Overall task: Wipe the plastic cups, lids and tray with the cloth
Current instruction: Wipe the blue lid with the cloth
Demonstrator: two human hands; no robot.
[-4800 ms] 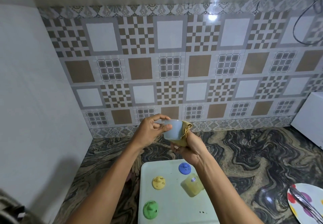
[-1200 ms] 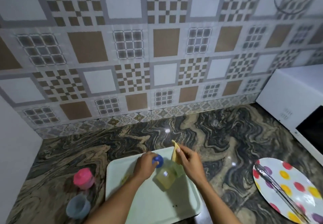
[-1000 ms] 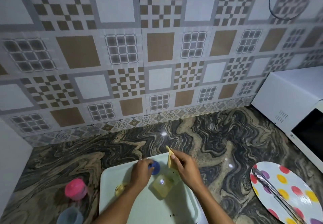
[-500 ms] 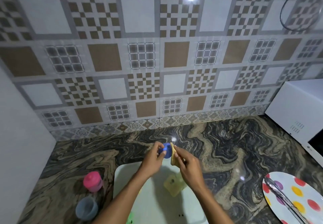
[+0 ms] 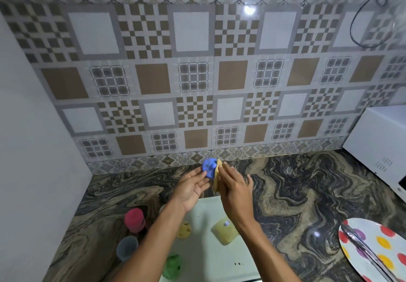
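Note:
My left hand (image 5: pixel 193 186) holds a blue lid (image 5: pixel 209 167) up above the counter, fingers fairly straight behind it. My right hand (image 5: pixel 234 185) grips a folded yellow cloth (image 5: pixel 217 177) and presses it against the lid's right side. Below lies the white tray (image 5: pixel 211 259), with a yellow lid (image 5: pixel 184 230), a green lid (image 5: pixel 172 267) and a yellow cup (image 5: pixel 225 233) on its side. A pink-lidded cup (image 5: pixel 134 220) and a blue-grey cup (image 5: pixel 127 247) stand on the counter left of the tray.
A spotted plate (image 5: pixel 382 251) with metal tongs (image 5: pixel 369 253) lies at the right front. A white microwave (image 5: pixel 382 147) stands at the far right. A white wall (image 5: pixel 33 149) closes the left side and tiled backsplash runs behind the marbled counter (image 5: pixel 296 193).
The blue-grey cup has been put down left of the tray. My left hand picked the blue lid off the tray and lifted it, and the cloth came against it.

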